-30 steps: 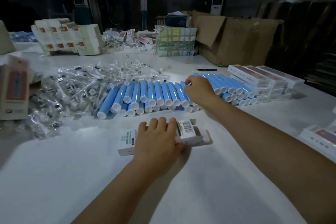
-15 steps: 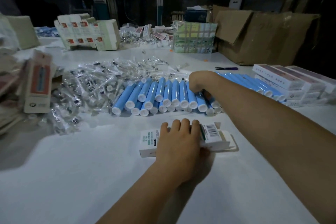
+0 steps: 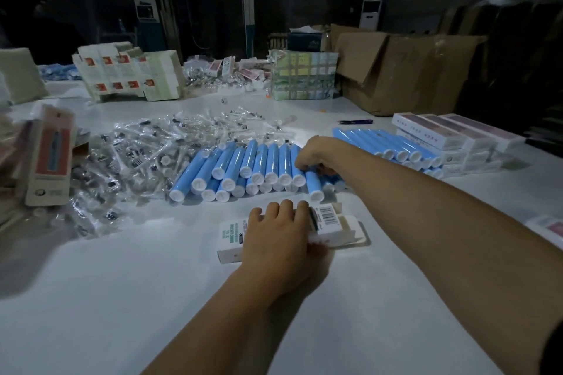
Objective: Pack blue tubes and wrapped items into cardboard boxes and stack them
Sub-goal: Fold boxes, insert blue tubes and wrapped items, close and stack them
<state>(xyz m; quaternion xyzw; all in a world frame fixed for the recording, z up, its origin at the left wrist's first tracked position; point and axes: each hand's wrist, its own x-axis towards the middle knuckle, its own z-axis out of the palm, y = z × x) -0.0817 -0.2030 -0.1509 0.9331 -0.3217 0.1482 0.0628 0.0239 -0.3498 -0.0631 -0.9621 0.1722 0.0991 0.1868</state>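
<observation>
Under left hand (image 3: 275, 240) box (image 3: 327, 224); right hand (image 3: 316, 154) on tubes (image 3: 259, 167).

We see blue tubes (image 3: 259, 167) with white caps lying in rows, wrapped items (image 3: 137, 155) heaped left, a white carton (image 3: 329, 222) lying open-ended nearer us.

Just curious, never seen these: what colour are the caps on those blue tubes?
White, on the near ends of the blue tubes; the head view shows them.

Right hand (image 3: 316, 155) now curled onto blue tubes (image 3: 259, 167), one tube (image 3: 313, 186) pulled forward.
</observation>
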